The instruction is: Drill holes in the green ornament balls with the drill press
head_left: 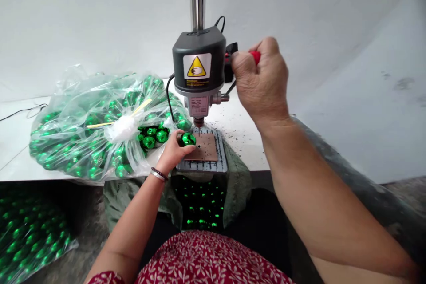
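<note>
My left hand is closed round a shiny green ball, at the left edge of a brown board on the drill press base. Just to the right of the ball, the thin drill bit points down above a small hole in the board. My right hand is wrapped round the red-knobbed lever on the right side of the drill press. Most of the knob is hidden by the fingers.
A torn clear plastic bag full of green balls lies on the white table to the left. Below the base, more green balls sit in a cloth-edged opening. Another filled bag stands at lower left. Dark shavings litter the tabletop.
</note>
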`<state>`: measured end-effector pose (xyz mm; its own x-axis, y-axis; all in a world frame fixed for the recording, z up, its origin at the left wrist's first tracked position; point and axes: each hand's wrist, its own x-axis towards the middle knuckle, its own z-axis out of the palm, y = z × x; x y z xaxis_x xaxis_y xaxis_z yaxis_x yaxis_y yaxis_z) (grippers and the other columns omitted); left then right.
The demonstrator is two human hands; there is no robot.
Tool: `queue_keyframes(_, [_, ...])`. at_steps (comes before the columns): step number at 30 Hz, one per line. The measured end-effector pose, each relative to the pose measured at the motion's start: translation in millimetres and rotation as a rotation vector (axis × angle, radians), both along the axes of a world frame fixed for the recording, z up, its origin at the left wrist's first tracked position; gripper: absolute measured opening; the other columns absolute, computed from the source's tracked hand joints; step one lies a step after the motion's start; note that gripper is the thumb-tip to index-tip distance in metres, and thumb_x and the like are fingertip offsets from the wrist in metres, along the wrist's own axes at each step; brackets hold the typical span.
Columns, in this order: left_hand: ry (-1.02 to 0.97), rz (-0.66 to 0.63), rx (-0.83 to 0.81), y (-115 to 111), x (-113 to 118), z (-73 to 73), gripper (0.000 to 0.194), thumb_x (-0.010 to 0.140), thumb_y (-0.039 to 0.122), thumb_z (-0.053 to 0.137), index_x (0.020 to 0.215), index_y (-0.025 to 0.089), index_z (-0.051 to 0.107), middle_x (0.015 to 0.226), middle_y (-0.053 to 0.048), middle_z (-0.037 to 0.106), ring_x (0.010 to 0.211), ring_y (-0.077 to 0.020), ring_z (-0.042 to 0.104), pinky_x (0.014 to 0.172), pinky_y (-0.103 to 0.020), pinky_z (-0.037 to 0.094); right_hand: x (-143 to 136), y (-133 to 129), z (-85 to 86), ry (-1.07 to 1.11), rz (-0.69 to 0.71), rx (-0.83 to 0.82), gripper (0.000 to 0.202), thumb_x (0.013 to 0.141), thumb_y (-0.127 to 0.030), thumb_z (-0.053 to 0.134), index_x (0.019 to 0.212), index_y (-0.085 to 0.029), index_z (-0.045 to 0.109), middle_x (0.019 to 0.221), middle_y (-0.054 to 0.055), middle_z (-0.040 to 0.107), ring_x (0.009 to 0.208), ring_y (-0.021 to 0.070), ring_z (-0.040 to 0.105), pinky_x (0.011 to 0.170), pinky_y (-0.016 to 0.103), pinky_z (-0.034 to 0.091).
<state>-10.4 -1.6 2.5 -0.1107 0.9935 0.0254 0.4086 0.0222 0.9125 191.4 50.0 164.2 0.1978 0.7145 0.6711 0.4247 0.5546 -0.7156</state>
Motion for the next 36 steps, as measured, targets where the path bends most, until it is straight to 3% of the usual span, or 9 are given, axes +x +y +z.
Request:
queue_keyframes(3, [0.18, 0.011, 0.027, 9.7, 6.9, -2.9, 0.066, 0.069, 0.024, 0.083, 0.128, 0.018, 0.055, 0.119, -0.008, 0.069, 0.106, -0.0214, 0.066, 0.099, -0.036, 0.052, -3.7, -5.9, 5.4, -0.006, -0.037, -0.09, 0.028, 0.094, -0.027, 0.056, 0.078, -0.021, 0.034, 0.068, -0.007, 0.035, 0.066, 0.0056, 0.031, 0.07, 0.023, 0.029])
queue_keyframes(8, [0.345, -0.108, 0.017, 15.9, 16.1, -5.7, 0.063, 0.075, 0.022, 0.079, 0.134, 0.016, 0.058, 0.13, -0.012, 0.07, 0.117, -0.0261, 0.067, 0.107, -0.04, 0.05, -2.8, -6.7, 4.4, -0.034, -0.013, -0.008, 0.026, 0.094, -0.031, 0.052, 0.079, -0.021, 0.034, 0.071, -0.005, 0.034, 0.067, 0.0055, 0.029, 0.071, 0.022, 0.027])
queue_keyframes(16, [0.526, -0.179, 0.159, 14.2, 19.1, -18.4, 0.065, 0.075, 0.013, 0.078, 0.137, 0.015, 0.06, 0.144, -0.014, 0.065, 0.134, -0.0279, 0.06, 0.12, -0.043, 0.042, -3.7, -10.9, 9.8, -0.047, -0.062, -0.07, 0.032, 0.094, -0.027, 0.058, 0.076, -0.023, 0.031, 0.07, -0.005, 0.035, 0.067, 0.0092, 0.03, 0.072, 0.026, 0.031])
queue_keyframes(24, [0.472, -0.194, 0.143, 5.3, 19.2, -23.8, 0.055, 0.091, 0.033, 0.067, 0.142, 0.017, 0.057, 0.14, -0.013, 0.067, 0.129, -0.0279, 0.062, 0.113, -0.043, 0.047, -4.5, -13.6, 10.5, 0.003, -0.072, -0.087, 0.031, 0.09, -0.027, 0.059, 0.074, -0.024, 0.032, 0.064, -0.005, 0.041, 0.065, 0.01, 0.034, 0.069, 0.026, 0.032])
queue_keyframes(28, [0.398, -0.128, 0.079, 6.0, 22.5, -18.3, 0.053, 0.088, 0.035, 0.07, 0.138, 0.022, 0.062, 0.131, -0.007, 0.073, 0.121, -0.0259, 0.067, 0.108, -0.037, 0.05, -5.9, -15.0, 12.2, 0.032, -0.056, -0.081, 0.03, 0.089, -0.025, 0.058, 0.073, -0.023, 0.033, 0.063, -0.007, 0.039, 0.064, 0.0084, 0.032, 0.069, 0.025, 0.03])
queue_keyframes(32, [0.277, -0.146, -0.048, 11.8, 18.2, -8.9, 0.056, 0.085, 0.04, 0.07, 0.137, 0.022, 0.064, 0.117, -0.003, 0.078, 0.111, -0.0243, 0.07, 0.102, -0.033, 0.053, -7.2, -16.3, 13.6, 0.008, -0.079, -0.124, 0.031, 0.092, -0.023, 0.056, 0.073, -0.023, 0.032, 0.064, -0.007, 0.035, 0.065, 0.0075, 0.03, 0.07, 0.025, 0.03])
queue_keyframes(36, [0.158, -0.17, -0.123, 20.3, 8.4, -2.2, 0.061, 0.081, 0.042, 0.072, 0.137, 0.02, 0.066, 0.122, -0.002, 0.077, 0.119, -0.0246, 0.068, 0.109, -0.033, 0.049, -8.2, -17.8, 14.5, -0.013, -0.092, -0.116, 0.035, 0.094, -0.023, 0.056, 0.072, -0.023, 0.029, 0.066, -0.006, 0.036, 0.067, 0.0087, 0.031, 0.073, 0.026, 0.031])
